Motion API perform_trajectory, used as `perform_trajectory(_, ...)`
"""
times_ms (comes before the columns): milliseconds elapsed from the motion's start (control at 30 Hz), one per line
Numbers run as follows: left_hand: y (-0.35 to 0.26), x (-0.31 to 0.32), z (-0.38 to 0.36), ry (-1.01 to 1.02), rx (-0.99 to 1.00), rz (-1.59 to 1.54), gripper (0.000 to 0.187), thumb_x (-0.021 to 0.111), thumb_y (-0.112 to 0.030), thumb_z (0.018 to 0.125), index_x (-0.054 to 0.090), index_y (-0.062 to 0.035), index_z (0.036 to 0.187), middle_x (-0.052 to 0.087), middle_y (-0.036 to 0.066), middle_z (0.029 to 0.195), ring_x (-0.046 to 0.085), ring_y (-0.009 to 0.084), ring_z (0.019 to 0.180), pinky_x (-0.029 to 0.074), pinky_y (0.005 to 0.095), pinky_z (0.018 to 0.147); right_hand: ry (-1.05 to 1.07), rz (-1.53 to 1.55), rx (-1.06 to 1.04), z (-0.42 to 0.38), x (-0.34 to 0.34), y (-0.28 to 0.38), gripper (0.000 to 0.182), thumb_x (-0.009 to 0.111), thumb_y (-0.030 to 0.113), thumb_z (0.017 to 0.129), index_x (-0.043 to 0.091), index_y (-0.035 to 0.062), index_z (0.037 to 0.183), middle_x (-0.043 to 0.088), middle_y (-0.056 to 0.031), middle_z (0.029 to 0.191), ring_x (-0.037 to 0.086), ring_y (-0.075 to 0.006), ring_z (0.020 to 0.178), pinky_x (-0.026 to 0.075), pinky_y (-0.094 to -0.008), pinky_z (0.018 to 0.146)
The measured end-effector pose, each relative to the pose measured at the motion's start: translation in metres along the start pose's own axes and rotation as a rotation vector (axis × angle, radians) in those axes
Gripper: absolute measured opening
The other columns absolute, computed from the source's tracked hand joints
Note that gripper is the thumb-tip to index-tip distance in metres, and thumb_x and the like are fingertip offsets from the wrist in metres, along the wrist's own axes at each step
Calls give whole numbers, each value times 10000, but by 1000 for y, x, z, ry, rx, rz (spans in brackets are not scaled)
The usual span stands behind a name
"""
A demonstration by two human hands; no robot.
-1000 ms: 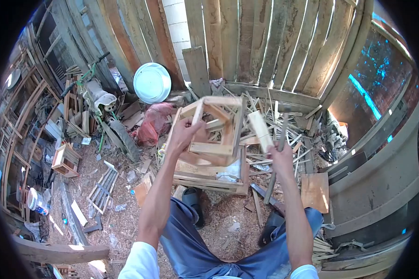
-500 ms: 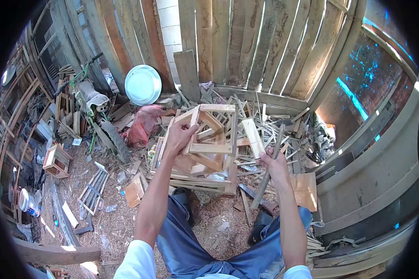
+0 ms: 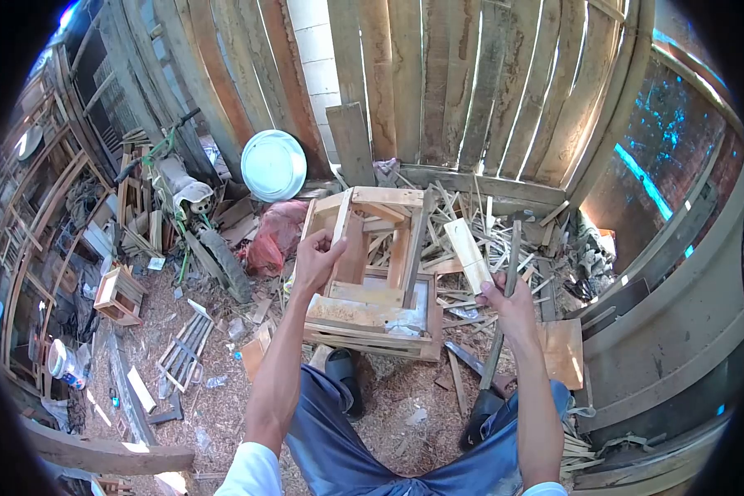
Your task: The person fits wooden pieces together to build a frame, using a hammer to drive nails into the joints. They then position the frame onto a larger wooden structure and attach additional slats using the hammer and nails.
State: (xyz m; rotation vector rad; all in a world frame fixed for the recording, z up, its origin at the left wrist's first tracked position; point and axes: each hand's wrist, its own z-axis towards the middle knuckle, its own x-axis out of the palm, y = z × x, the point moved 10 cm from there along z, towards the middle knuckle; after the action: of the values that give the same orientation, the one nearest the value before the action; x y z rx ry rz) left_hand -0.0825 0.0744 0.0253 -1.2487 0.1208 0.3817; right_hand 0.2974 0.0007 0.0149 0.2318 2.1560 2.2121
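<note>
My left hand (image 3: 321,261) is closed round a side slat of a small wooden frame (image 3: 376,294), built of pale strips with open sides. That frame stands tilted on a low wooden workbench (image 3: 372,340) in front of my feet. In my right hand (image 3: 508,304) are two things together: a hammer (image 3: 511,264), its long handle running downward and its small dark head at the top, and a short pale board (image 3: 468,255) pinched at its lower end. Both are to the right of the frame, apart from it.
Loose wood strips (image 3: 492,217) are heaped behind the bench. A blade with a brown handle (image 3: 471,361) lies by my right foot. Leftward are a white basin (image 3: 274,165), a red plastic bag (image 3: 273,240), a small bike (image 3: 194,198), a slatted piece (image 3: 185,347) and a bucket (image 3: 66,364).
The wooden frame has been lowered and turned, now resting on the bench. My right hand has swung the hammer more upright, still with the board. The whole view has shifted slightly.
</note>
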Motion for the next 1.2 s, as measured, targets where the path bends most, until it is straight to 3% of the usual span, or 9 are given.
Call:
perform_trajectory(200,-14,-10,-4,-53,75,-54,291,717,-245,837,572,-45,684,446,-74,605,354,21,567,257,228,507,-2,57,-9,4,-2,-1,192,656,0,878,470,38,908,498,-34,909,592,-137,795,611,-326,727)
perform_trajectory(300,-18,-11,-4,-18,90,-182,281,687,-244,850,571,-52,680,470,-62,609,388,21,568,268,230,506,68,133,45,4,2,-5,225,664,-24,859,459,33,930,494,-65,968,610,-174,841,617,-349,776)
perform_trajectory(433,-18,-6,-5,1,41,-344,273,664,-279,838,640,-22,750,560,-6,630,498,62,553,360,214,534,181,291,145,0,11,-19,268,678,-11,849,457,-23,1000,512,-67,956,644,-204,870,604,-354,838)
perform_trajectory(567,-27,4,-9,30,75,-359,259,667,-272,836,639,-25,762,562,-5,638,498,58,556,367,218,537,247,227,129,-6,15,-10,205,659,-17,869,506,-40,1003,555,-81,966,665,-207,896,604,-327,826)
perform_trajectory(767,-47,15,-15,33,122,-357,214,677,-220,843,609,-44,741,549,-16,627,486,47,556,346,207,523,169,225,109,3,4,-19,187,653,-20,875,515,-56,995,578,-81,939,674,-194,839,606,-289,780)
perform_trajectory(833,-46,11,-14,-19,119,-322,214,673,-196,856,589,-56,718,531,-35,610,463,33,535,320,200,501,132,236,141,2,1,-20,195,660,-17,870,514,-58,993,583,-85,940,675,-199,837,606,-293,782)
perform_trajectory(933,-41,7,-14,-50,70,-244,226,684,-180,856,579,-59,696,496,-60,587,416,14,515,287,203,478,116,177,155,1,-8,-15,258,709,15,843,457,31,899,541,-57,929,649,-191,812,593,-318,828)
perform_trajectory(1033,-41,5,-15,-81,65,-104,256,712,-180,840,576,-48,667,465,-76,564,376,0,514,260,207,465,85,111,188,2,-12,-19,323,746,26,810,434,87,868,519,-18,880,621,-162,744,584,-293,771)
perform_trajectory(1200,-46,16,-24,-112,57,99,329,752,-236,797,580,-8,634,456,-47,530,377,23,506,283,231,458,111,274,207,4,-8,-24,338,750,5,794,433,72,892,540,-36,907,635,-178,783,591,-308,758)
